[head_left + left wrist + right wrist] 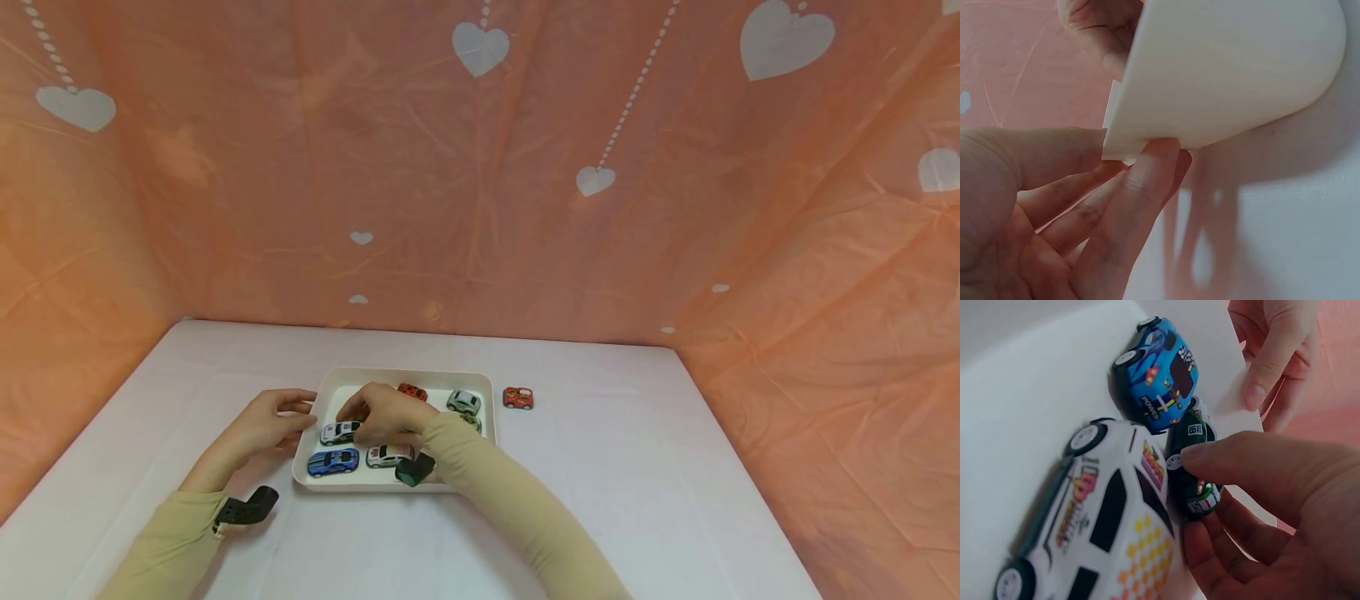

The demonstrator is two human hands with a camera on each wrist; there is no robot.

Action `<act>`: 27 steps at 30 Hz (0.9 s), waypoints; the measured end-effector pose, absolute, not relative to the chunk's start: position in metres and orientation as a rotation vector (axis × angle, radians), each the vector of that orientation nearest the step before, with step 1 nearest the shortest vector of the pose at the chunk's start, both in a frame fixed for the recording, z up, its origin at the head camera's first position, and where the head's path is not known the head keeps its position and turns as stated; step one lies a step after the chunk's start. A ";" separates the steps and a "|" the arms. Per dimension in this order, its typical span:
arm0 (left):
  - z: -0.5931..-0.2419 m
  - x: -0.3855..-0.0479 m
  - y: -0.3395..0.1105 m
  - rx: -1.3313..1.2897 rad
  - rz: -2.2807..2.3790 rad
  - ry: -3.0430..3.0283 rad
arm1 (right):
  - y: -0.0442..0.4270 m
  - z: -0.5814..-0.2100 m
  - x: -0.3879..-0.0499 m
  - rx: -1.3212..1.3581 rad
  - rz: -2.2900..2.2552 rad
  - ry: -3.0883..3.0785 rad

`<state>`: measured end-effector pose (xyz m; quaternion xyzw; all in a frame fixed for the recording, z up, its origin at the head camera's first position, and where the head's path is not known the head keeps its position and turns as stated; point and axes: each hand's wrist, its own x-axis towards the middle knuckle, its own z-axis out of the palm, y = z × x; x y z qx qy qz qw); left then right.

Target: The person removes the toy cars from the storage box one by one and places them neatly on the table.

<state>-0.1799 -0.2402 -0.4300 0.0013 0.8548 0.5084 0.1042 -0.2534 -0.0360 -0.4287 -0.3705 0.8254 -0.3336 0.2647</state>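
A white tray [352, 488] holds several small toy cars. Inside its left end, my right hand [393, 412] pinches a dark green and white toy car [1194, 440] between thumb and fingers. Closer to me in the tray are a blue toy car [333, 462] and a white toy car [390, 455] with a checkered roof. My left hand [262, 429] grips the tray's left rim, thumb at the edge and fingertips against the outer wall in the left wrist view.
At the tray's far side sits a red toy car [412, 391], and toward the right a pale green toy car [464, 402]. Another is partly hidden by my right sleeve [517, 508]. Outside, right of the tray, stands a red toy car [518, 397] on the white tabletop [615, 450].
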 end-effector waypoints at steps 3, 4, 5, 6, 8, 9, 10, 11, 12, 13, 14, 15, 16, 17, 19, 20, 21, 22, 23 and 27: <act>-0.430 -0.180 -0.240 -0.001 1.498 2.517 | -0.036 -0.428 -0.253 -0.997 -0.895 2.232; -0.430 -0.180 -0.240 0.007 1.495 2.518 | -0.035 -0.428 -0.253 -0.997 -0.892 2.234; -0.430 -0.180 -0.241 0.006 1.496 2.517 | -0.035 -0.427 -0.253 -1.002 -0.886 2.237; -0.430 -0.180 -0.241 0.010 1.494 2.517 | -0.035 -0.427 -0.254 -1.004 -0.878 2.243; -0.430 -0.180 -0.241 0.003 1.493 2.517 | -0.033 -0.425 -0.254 -1.008 -0.872 2.248; -0.430 -0.180 -0.241 0.010 1.492 2.517 | -0.033 -0.425 -0.255 -1.007 -0.869 2.253; -0.430 -0.180 -0.241 0.020 1.490 2.519 | -0.032 -0.424 -0.256 -1.021 -0.868 2.254; -0.430 -0.180 -0.241 0.012 1.493 2.518 | -0.031 -0.423 -0.257 -1.033 -0.868 2.257; -0.430 -0.180 -0.241 0.010 1.494 2.518 | -0.030 -0.422 -0.258 -1.046 -0.875 2.254; -0.431 -0.180 -0.241 0.003 1.496 2.518 | -0.028 -0.421 -0.259 -1.067 -0.882 2.248; -0.431 -0.180 -0.241 0.003 1.497 2.519 | -0.027 -0.421 -0.260 -1.089 -0.885 2.245; -0.431 -0.180 -0.241 0.011 1.498 2.523 | -0.025 -0.419 -0.261 -1.116 -0.886 2.243; -0.432 -0.180 -0.241 0.002 1.499 2.524 | -0.023 -0.418 -0.262 -1.146 -0.887 2.239; -0.432 -0.180 -0.240 -0.009 1.500 2.527 | -0.021 -0.416 -0.262 -1.162 -0.888 2.238; -0.432 -0.180 -0.240 -0.007 1.490 2.537 | -0.016 -0.413 -0.263 -1.188 -0.893 2.235; -0.432 -0.180 -0.240 -0.007 1.487 2.540 | -0.013 -0.411 -0.262 -1.192 -0.900 2.234; -0.432 -0.180 -0.240 -0.006 1.484 2.543 | -0.009 -0.409 -0.262 -1.195 -0.907 2.236; -0.432 -0.180 -0.240 -0.017 1.483 2.544 | -0.006 -0.408 -0.262 -1.197 -0.913 2.239; -0.432 -0.180 -0.239 -0.016 1.482 2.547 | -0.002 -0.407 -0.262 -1.194 -0.924 2.237; -0.432 -0.180 -0.239 -0.015 1.473 2.556 | 0.013 -0.405 -0.262 -1.180 -0.984 2.223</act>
